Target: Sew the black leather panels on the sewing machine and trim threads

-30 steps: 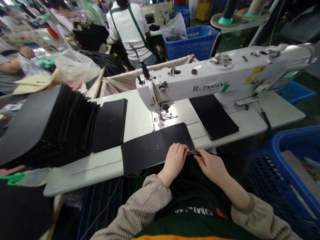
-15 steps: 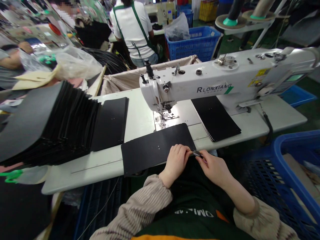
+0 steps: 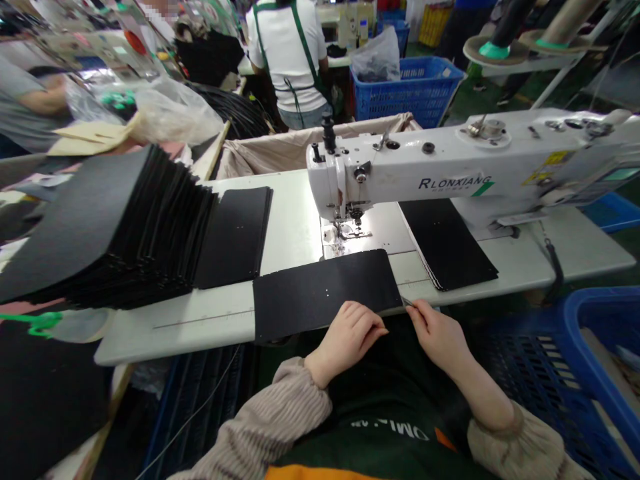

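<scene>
A black rectangular sheet (image 3: 320,293) lies flat on the white sewing table (image 3: 290,227), in front of the needle of a white sewing machine (image 3: 450,177). My left hand (image 3: 347,337) rests at the sheet's near edge with its fingers curled together; what they hold, if anything, is hidden. My right hand (image 3: 437,333) is just off the sheet's near right corner, pinching a small thin metal tool (image 3: 407,303) whose tip points at that corner. The two hands are a little apart.
A tall fanned stack of black sheets (image 3: 110,233) fills the table's left, with a smaller flat pile (image 3: 235,233) beside it and another pile (image 3: 447,243) under the machine arm. A blue crate (image 3: 595,373) stands at my right. Other people work behind.
My hands, which met on the small tool at the sheet's corner, have separated; the left has drawn back leftward. The camera view has shifted so everything sits further right.
</scene>
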The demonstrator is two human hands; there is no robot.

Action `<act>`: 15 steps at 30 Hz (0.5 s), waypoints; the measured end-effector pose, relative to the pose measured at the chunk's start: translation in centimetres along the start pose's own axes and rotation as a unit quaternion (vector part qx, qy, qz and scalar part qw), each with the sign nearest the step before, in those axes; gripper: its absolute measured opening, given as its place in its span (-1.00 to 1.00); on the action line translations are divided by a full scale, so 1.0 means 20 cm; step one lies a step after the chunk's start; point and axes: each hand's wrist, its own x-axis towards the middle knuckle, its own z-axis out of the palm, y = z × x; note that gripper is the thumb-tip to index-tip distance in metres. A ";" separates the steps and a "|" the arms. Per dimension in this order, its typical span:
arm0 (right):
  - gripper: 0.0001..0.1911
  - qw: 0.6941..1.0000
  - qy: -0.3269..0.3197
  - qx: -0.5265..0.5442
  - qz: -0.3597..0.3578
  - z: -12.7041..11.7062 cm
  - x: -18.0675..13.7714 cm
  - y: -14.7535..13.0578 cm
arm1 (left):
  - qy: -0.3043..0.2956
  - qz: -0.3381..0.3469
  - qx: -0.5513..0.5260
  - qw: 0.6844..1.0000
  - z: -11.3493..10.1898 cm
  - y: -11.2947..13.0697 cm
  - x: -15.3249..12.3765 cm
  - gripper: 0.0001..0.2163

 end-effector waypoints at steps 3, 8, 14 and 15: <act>-0.69 0.998 0.034 0.044 -0.016 -0.02 0.03 -0.01 | 0.005 0.005 0.027 1.000 -0.15 -0.07 -0.19 -0.72; -0.57 0.992 0.007 0.050 -0.112 -0.02 0.12 -0.02 | 0.013 -0.149 0.099 0.984 -0.43 -0.27 -0.48 -0.67; -0.73 0.964 -0.045 0.231 -0.123 -0.11 0.24 -0.04 | 0.121 -0.304 -0.073 0.942 -0.71 -0.30 -0.67 -0.79; -0.75 0.959 -0.032 0.260 -0.104 -0.13 0.25 -0.06 | 0.175 -0.337 -0.094 0.920 -0.73 -0.28 -0.67 -0.82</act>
